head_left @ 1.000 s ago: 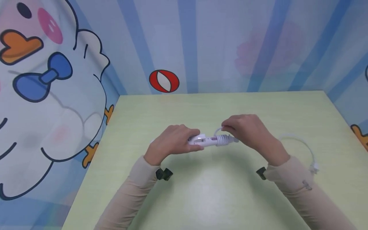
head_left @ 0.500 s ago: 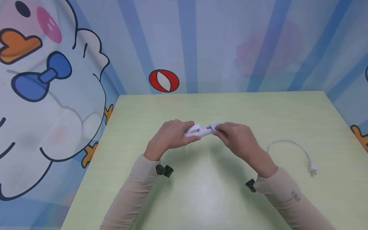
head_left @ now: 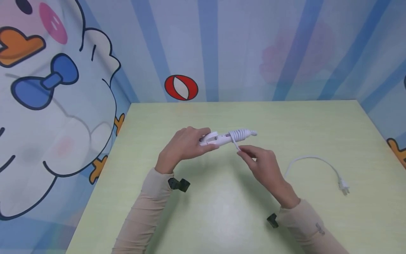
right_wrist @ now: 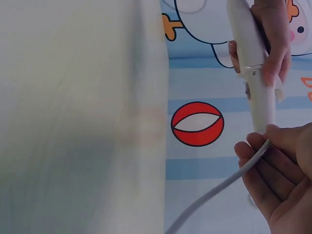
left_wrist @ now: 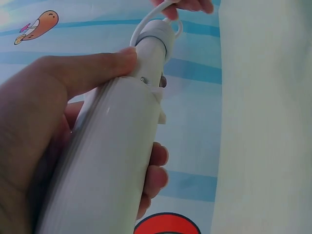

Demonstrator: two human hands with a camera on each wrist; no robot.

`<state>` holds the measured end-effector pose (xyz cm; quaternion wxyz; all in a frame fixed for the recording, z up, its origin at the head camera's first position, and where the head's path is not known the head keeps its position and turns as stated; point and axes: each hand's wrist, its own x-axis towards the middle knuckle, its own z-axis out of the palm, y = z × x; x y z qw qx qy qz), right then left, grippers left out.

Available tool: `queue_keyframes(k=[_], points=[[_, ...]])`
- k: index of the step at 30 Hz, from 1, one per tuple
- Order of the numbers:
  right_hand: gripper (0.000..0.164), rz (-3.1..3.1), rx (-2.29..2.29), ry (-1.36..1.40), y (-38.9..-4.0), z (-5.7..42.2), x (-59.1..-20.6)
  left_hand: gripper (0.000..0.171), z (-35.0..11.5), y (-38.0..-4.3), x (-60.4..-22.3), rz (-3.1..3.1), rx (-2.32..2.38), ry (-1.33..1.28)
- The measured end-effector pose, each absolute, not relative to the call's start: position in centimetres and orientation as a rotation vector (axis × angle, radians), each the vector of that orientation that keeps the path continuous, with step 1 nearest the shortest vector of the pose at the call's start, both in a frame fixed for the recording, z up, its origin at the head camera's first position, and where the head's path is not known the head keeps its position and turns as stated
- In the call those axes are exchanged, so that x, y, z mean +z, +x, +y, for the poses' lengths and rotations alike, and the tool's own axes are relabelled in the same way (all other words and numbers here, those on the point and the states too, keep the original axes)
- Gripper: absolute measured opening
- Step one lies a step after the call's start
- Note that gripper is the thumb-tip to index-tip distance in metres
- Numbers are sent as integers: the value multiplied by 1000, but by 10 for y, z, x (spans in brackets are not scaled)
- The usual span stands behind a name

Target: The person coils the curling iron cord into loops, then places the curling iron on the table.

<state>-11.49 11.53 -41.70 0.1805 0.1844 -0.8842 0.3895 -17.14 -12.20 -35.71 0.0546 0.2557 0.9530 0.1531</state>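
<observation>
**Power cord (head_left: 312,157) partly wound on white curling iron (head_left: 223,140)**

Change: the right hand (head_left: 265,165), over the handle half a second ago, now sits on the near side of it. This exposes the coil (head_left: 240,135): several close turns round the handle, with the running end leaving at the coil's left side. The curling iron has also shifted slightly toward the far side. Judgement: the wrap is seated but incomplete.

Hands: apart from each other. The left hand (head_left: 187,144) is wrapped round the wide barrel (left_wrist: 105,151), its thumb laid along it. The right hand pinches the cord between thumb and finger.

Position: the curling iron is held above the table (head_left: 222,218), toward its far edge, coil end to the right.

Surroundings: slack cord arcs across the table's right part to a plug (head_left: 343,186). A printed wall (head_left: 241,53) stands beyond. No loose object obstructs the coil; the right hand hides a stretch of cord.
</observation>
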Motion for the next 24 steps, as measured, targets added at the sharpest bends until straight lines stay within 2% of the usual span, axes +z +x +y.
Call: queue_keyframes(k=[16,19,24], points=[[17,-2490,1393,650,-129,127,-440,37,-124,-166,-346,2784,695,889],[16,-2538,1555,684,-127,130,-427,35,-123,-164,-347,2725,742,914],[24,-2609,1806,756,-131,136,-401,33,-123,-159,-349,2656,794,968]])
